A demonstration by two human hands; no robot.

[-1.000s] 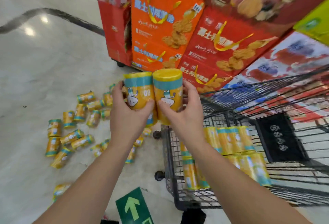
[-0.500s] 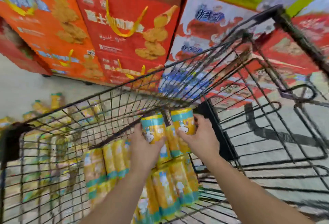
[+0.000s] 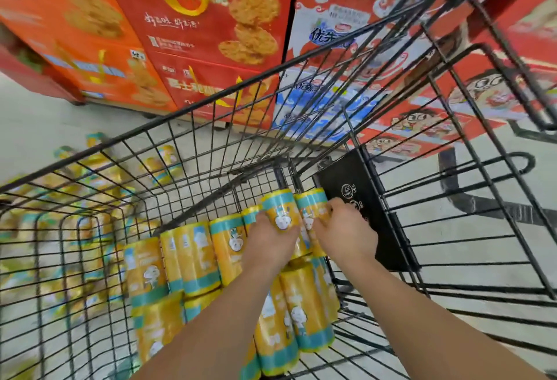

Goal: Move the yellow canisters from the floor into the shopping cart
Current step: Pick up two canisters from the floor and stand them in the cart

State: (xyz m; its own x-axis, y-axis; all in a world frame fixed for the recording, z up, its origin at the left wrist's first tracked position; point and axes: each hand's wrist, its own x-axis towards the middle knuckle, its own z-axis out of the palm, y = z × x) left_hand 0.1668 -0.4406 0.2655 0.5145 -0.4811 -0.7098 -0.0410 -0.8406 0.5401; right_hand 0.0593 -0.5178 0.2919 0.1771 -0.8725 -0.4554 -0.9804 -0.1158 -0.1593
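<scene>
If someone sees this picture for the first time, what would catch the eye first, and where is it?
The two hands in the middle: the left hand grips one yellow canister and the right hand a second canister, deep inside the black wire shopping cart. Around and below them, stacked canisters lie in the cart. Red and orange snack boxes fill the top, behind the cart.
</scene>
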